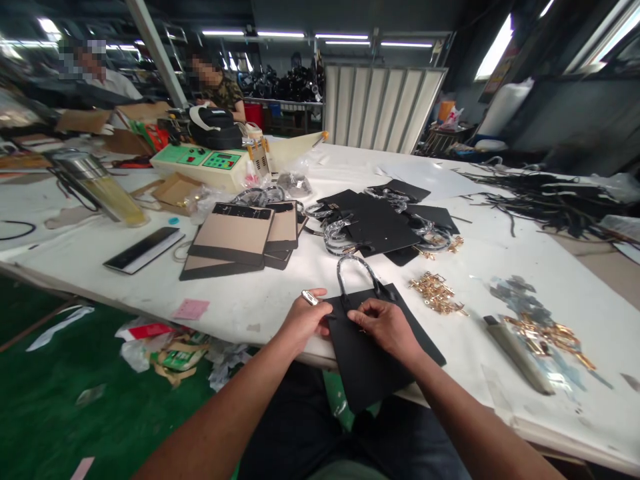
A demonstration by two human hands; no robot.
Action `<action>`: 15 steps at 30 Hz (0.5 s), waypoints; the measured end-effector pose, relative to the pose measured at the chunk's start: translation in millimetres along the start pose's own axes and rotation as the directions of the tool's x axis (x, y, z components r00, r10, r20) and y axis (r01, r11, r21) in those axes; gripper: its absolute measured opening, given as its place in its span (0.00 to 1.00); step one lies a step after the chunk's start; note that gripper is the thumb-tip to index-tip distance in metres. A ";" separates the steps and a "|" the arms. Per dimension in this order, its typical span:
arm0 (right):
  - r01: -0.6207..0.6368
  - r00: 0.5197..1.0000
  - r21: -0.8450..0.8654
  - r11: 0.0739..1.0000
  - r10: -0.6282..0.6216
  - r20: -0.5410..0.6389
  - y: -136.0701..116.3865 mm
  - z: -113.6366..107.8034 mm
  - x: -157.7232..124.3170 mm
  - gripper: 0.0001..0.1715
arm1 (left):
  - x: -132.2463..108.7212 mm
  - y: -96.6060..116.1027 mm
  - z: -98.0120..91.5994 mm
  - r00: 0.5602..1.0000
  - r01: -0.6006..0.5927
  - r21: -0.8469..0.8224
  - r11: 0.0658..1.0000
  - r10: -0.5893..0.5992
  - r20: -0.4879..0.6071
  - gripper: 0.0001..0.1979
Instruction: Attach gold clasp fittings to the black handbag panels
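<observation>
A flat black bag panel [367,363] lies at the near table edge, partly overhanging it, with a plastic-wrapped loop handle [356,265] at its top. My left hand [303,321] is closed on the panel's upper left corner and pinches a small silver metal clip [311,297] between thumb and finger. My right hand [383,325] rests on the panel's top edge near the handle base, fingers pinched together on the material. A heap of small gold metal fittings [436,293] lies just right of the hands.
More black panels and wrapped handles [380,223] lie mid-table. Brown-and-black panels [235,237] are stacked to the left. More gold fittings [547,333] and a grey bar [517,353] lie right. A green machine [207,163], black straps [545,197] and two people sit farther back.
</observation>
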State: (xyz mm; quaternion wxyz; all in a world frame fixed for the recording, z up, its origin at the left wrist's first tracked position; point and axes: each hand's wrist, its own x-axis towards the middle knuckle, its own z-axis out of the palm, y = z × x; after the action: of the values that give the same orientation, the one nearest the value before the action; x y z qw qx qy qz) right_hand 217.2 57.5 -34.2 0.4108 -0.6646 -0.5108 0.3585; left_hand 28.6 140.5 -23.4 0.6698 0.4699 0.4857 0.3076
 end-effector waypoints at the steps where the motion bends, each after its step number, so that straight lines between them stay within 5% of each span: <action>1: 0.002 1.000 -0.004 1.000 -0.002 -0.026 0.4 1.7 0.8 0.25 | 2.6 -1.5 0.7 1.000 0.002 -0.014 1.000 -0.002 -0.011 0.31; 5: 0.008 0.999 -0.022 1.000 -0.008 -0.037 2.8 5.6 4.0 0.25 | 10.3 -7.2 1.5 1.000 -0.018 -0.028 0.999 0.017 -0.022 0.29; 10: -0.016 0.979 0.055 0.998 0.005 0.205 1.6 -2.7 2.2 0.22 | 10.8 -11.7 -1.3 0.999 -0.038 -0.040 0.998 0.038 0.004 0.26; 15: 0.293 0.945 -0.260 0.920 -0.237 0.227 -5.8 -11.7 -2.5 0.15 | 9.6 -13.3 -1.5 0.998 -0.055 -0.018 0.998 0.055 0.003 0.24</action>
State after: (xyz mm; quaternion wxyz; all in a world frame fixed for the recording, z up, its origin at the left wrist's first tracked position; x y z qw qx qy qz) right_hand 224.8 53.8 -24.0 0.3029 -0.6044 -0.6805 0.2826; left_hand 29.9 144.4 -39.4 0.6660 0.4777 0.4687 0.3294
